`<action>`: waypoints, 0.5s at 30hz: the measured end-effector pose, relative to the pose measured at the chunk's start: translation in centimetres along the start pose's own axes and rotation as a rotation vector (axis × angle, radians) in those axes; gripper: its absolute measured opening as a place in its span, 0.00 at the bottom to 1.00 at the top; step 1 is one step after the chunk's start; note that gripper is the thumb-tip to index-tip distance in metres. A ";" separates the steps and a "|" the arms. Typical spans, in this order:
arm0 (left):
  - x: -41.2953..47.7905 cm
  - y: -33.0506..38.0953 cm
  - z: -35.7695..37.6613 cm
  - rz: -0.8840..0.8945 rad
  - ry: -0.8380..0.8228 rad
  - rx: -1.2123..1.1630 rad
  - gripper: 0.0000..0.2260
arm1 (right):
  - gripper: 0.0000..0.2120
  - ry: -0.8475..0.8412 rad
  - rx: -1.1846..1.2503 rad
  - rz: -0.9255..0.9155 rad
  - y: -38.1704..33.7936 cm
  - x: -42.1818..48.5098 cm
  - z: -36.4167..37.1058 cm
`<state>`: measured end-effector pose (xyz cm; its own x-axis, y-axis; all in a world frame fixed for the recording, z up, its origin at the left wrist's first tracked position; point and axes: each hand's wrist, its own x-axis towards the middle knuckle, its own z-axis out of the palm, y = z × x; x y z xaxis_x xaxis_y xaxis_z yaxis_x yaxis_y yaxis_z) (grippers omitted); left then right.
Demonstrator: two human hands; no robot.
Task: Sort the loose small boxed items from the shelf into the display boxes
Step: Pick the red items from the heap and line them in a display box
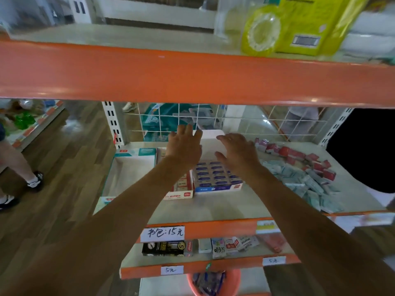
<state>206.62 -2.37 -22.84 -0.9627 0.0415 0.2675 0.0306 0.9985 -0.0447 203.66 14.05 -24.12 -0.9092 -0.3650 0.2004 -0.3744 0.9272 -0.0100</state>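
On the shelf (213, 206) lie heaped red boxes (299, 157) and teal boxes (307, 182).

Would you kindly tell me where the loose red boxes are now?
In the head view, the loose red boxes lie at the right rear of the middle shelf, just right of the right hand and behind the pale teal packs.

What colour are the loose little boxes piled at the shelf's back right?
The loose boxes are red and white; head view.

Soft, even daylight filled the scene. Glare streaked the orange beam (192, 77). Wide-angle distortion bowed the edges, and the top shelf's yellow packs (299, 24) were motion-blurred.
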 end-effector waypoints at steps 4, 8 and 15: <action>1.4 4.4 -0.2 0.078 -0.018 -0.033 0.21 | 0.24 0.016 -0.039 0.078 4.3 -1.5 -0.3; 2.3 8.5 -0.2 0.153 -0.045 -0.058 0.21 | 0.25 0.015 0.016 0.152 9.0 -3.3 -0.6; 3.4 15.2 0.1 0.278 -0.052 -0.029 0.21 | 0.25 -0.031 -0.027 0.322 15.7 -6.7 -1.0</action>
<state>203.84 12.92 -22.70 -0.9288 0.3125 0.1990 0.3021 0.9498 -0.0815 204.04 31.16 -24.66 -0.9855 -0.0546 0.1608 -0.0621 0.9972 -0.0419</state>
